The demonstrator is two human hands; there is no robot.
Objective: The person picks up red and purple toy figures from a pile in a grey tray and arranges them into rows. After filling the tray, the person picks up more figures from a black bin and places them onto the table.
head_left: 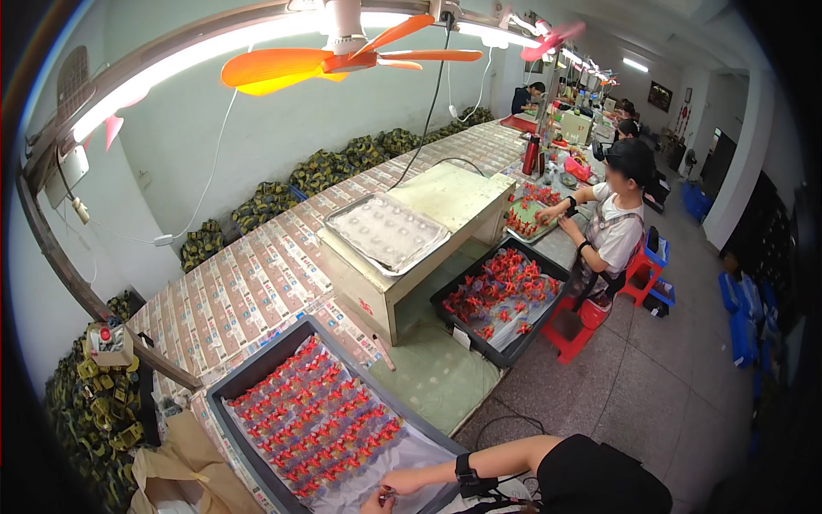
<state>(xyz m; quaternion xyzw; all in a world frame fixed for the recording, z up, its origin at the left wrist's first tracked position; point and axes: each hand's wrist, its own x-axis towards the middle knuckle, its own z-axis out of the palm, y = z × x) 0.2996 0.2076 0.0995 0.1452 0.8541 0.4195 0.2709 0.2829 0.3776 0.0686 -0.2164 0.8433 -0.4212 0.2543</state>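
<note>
At the bottom edge, my right hand (pixel 402 481) reaches in from the right with a black band on its wrist. Its fingers are pinched together beside my left hand (pixel 377 502), which is partly cut off by the frame. Between the fingertips is a small greyish piece (pixel 388 493), too small to name. Both hands are over the near end of a large dark grey tray (pixel 257 469). Rows of small red figures (pixel 317 411) with clear purplish parts lie on white sheeting (pixel 421 447) in that tray. The sheeting shows uncovered near my hands.
Beyond stands a cream bench box (pixel 360 300) with a metal tray (pixel 385 231) on top. A second dark tray (pixel 505 355) holds loose red figures. A co-worker (pixel 625 188) sits at the right. An orange fan (pixel 351 60) hangs overhead; a paper bag (pixel 184 463) stands left.
</note>
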